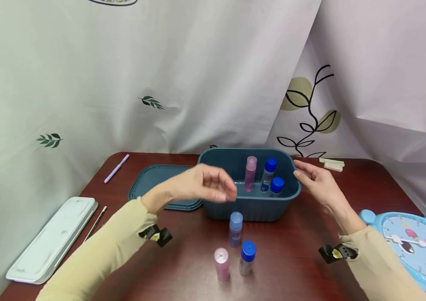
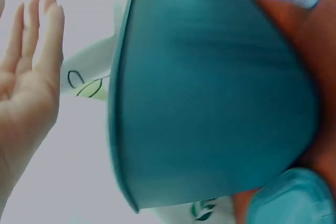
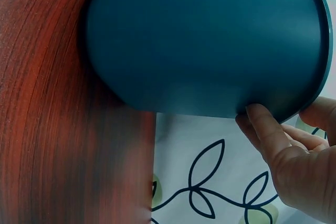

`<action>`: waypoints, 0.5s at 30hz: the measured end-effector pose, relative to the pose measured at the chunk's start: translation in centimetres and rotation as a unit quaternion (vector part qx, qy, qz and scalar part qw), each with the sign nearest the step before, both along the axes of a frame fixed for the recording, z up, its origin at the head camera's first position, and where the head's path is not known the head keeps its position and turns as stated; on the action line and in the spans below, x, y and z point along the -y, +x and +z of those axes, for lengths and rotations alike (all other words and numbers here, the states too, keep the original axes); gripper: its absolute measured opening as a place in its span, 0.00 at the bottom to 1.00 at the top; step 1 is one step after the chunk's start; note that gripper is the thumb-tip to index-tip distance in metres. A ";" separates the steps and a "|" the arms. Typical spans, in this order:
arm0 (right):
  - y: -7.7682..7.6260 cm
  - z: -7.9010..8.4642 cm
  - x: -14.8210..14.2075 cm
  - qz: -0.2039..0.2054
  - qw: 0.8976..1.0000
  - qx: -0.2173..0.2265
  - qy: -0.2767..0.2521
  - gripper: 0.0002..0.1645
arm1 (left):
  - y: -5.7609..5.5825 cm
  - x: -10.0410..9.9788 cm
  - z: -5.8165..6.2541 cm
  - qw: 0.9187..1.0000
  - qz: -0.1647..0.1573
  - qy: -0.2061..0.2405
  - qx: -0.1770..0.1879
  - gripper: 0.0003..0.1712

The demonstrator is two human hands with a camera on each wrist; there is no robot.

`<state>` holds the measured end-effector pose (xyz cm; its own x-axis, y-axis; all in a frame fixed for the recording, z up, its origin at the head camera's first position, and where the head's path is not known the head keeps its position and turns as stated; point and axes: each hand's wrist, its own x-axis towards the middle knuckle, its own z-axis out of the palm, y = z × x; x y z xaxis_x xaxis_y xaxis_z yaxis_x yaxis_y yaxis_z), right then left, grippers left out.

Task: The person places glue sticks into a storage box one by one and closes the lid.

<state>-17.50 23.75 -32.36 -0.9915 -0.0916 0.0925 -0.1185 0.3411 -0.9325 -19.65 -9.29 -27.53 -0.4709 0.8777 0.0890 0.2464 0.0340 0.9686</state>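
A dark teal plastic bin (image 1: 248, 207) stands upright on the table, holding a pink capped tube (image 1: 249, 174) and two with dark blue caps (image 1: 269, 169), all resembling glue sticks. Over its front left rim hovers my left hand (image 1: 209, 183), fingers loosely bent and holding nothing. My right hand (image 1: 320, 184) touches the bin's right end; its fingertips (image 3: 257, 111) rest against the outer wall, thumb near the rim. Before the bin stand a light blue tube (image 1: 235, 229), a pink tube (image 1: 222, 264) and a clear tube with a dark blue cap (image 1: 247, 257).
Left of the bin lies its teal lid (image 1: 153, 179). A white case (image 1: 53, 240), a pencil (image 1: 95, 223) and a lilac pen (image 1: 116, 169) are farther left. Two pale blocks (image 1: 332, 165) lie back right. A light blue toy clock (image 1: 416, 244) is beside my right forearm. A curtain hangs behind.
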 end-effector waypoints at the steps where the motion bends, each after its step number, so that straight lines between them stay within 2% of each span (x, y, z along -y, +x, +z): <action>1: 0.0 0.0 0.0 -0.001 1.000 0.000 0.003 0.33 | 0.5 0.3 -0.4 1.000 -0.029 0.001 0.011 0.22; 4: 0.1 0.0 -0.1 -0.002 1.000 -0.002 0.007 0.34 | 2.0 0.9 -1.9 0.994 -0.096 0.004 0.049 0.26; 7: 0.0 -0.1 -0.1 -0.001 1.000 -0.005 0.005 0.33 | 3.2 1.1 -3.5 0.988 -0.132 -0.007 0.082 0.27; 11: 0.0 -0.1 -0.1 0.001 1.000 -0.005 0.004 0.33 | 4.3 1.3 -5.0 0.983 -0.147 -0.039 0.106 0.23; 15: 0.0 0.0 0.0 0.000 1.000 -0.003 0.008 0.34 | 5.0 1.4 -6.0 0.980 -0.143 -0.051 0.126 0.22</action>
<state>-17.49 23.79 -32.37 -0.9909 -0.0927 0.0973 -0.1243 0.3563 -0.9261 -14.69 -10.65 -33.58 -0.2008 0.9751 -0.0940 0.0136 0.0987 0.9950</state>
